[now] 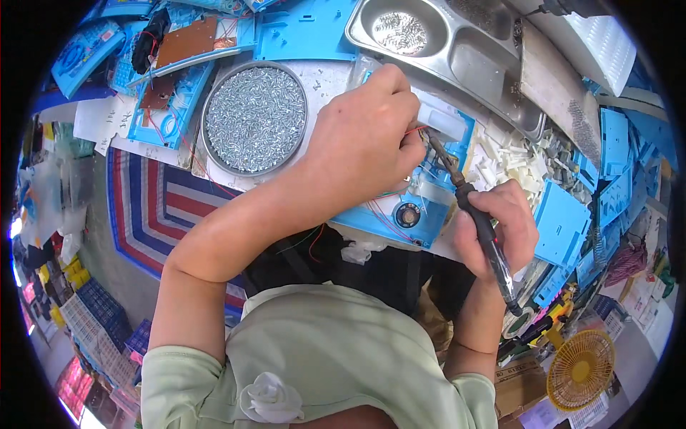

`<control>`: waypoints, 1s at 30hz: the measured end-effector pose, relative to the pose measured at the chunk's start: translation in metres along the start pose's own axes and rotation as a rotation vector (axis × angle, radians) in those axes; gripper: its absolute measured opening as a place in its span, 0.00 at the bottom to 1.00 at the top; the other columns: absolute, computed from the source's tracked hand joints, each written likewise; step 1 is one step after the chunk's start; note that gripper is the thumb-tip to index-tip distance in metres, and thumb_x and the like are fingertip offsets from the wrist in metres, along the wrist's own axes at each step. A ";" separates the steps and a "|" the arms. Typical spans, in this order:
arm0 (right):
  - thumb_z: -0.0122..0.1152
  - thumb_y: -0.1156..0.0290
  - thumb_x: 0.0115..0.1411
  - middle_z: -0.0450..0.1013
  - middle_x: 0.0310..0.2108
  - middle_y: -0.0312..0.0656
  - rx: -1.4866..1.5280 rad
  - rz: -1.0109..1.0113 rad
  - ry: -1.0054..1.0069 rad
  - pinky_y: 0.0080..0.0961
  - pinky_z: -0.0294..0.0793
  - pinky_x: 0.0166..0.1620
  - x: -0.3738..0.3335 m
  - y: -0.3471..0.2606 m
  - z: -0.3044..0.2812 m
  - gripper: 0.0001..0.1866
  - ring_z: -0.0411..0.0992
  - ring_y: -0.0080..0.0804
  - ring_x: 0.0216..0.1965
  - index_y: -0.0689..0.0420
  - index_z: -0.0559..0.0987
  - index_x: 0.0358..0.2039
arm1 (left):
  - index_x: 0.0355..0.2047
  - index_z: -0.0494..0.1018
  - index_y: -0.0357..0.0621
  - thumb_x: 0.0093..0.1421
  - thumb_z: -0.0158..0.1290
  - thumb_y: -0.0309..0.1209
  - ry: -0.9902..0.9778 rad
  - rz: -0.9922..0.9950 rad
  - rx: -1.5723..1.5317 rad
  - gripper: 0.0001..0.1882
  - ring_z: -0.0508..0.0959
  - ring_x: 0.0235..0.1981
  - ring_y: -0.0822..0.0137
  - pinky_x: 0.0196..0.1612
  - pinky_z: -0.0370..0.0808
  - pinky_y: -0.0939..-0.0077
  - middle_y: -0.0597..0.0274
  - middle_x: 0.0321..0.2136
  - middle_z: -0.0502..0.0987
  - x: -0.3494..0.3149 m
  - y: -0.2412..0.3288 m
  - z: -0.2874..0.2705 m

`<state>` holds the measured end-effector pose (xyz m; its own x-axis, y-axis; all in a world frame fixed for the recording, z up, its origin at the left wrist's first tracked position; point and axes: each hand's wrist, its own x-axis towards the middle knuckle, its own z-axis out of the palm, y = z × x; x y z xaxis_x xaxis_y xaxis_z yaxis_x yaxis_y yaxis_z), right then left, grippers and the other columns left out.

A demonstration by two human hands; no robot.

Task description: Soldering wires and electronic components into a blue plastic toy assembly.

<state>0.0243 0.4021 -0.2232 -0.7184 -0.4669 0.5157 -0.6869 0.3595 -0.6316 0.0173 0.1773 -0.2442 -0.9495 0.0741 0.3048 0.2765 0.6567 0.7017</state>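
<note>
Nearest, at the right, one soldering iron (491, 249), grasped by the right hand (509, 223) around its black handle, metal tip slanting far-left over the bench. Probably light and stiff, likely hot along the metal shaft; best held by the handle alone. Just beyond, in front of the body, one blue plastic housing (432, 230), presumably light, rigid and slightly slick, best steadied by its edges. Above it, the left hand (368, 136), fingers bent in, apparently pinching a red wire (414, 131) between thumb and forefinger, right beside the iron's tip; contact partly hidden, so cannot tell how tightly. Likely thin, limp and fragile at any joint; best taken close to the end.

Counted, near to far: one iron, one housing, one round black component (407, 214) in its near part, one white plastic block (441, 123) at its far side. To the right, white plastic pieces (504, 154), heaped beyond counting. To the left, one round pan (206, 146) of countless silver screws (254, 118). Farthest, one steel tray (452, 39), at least three compartments visible.
</note>
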 end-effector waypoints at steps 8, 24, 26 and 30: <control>0.70 0.79 0.48 0.72 0.20 0.41 0.019 -0.004 0.013 0.29 0.66 0.26 -0.005 -0.002 -0.003 0.16 0.66 0.35 0.20 0.60 0.80 0.39 | 0.25 0.73 0.38 0.52 0.61 0.25 0.008 0.009 0.000 0.07 0.79 0.30 0.53 0.34 0.77 0.64 0.55 0.34 0.74 0.000 -0.001 0.000; 0.70 0.79 0.49 0.72 0.20 0.42 0.002 0.004 0.083 0.28 0.64 0.26 -0.021 -0.005 -0.024 0.16 0.66 0.36 0.21 0.62 0.78 0.39 | 0.31 0.75 0.41 0.52 0.63 0.25 -0.038 0.048 -0.024 0.08 0.78 0.29 0.56 0.33 0.77 0.67 0.58 0.36 0.74 -0.002 0.001 -0.014; 0.69 0.80 0.49 0.72 0.20 0.42 -0.003 0.005 0.126 0.28 0.63 0.27 -0.027 -0.005 -0.031 0.15 0.65 0.35 0.21 0.63 0.77 0.39 | 0.35 0.76 0.43 0.52 0.63 0.25 -0.107 0.158 -0.009 0.10 0.78 0.30 0.56 0.33 0.78 0.67 0.58 0.37 0.74 -0.006 0.011 -0.024; 0.68 0.80 0.50 0.71 0.21 0.42 0.016 0.045 0.205 0.28 0.64 0.27 -0.036 -0.001 -0.037 0.16 0.66 0.34 0.22 0.64 0.77 0.40 | 0.38 0.77 0.47 0.55 0.62 0.27 -0.353 0.319 0.079 0.11 0.79 0.34 0.57 0.34 0.77 0.65 0.61 0.37 0.74 -0.011 0.024 -0.017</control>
<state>0.0471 0.4485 -0.2202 -0.7568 -0.2759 0.5925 -0.6528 0.3628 -0.6650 0.0371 0.1795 -0.2199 -0.8153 0.5223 0.2500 0.5630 0.6136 0.5537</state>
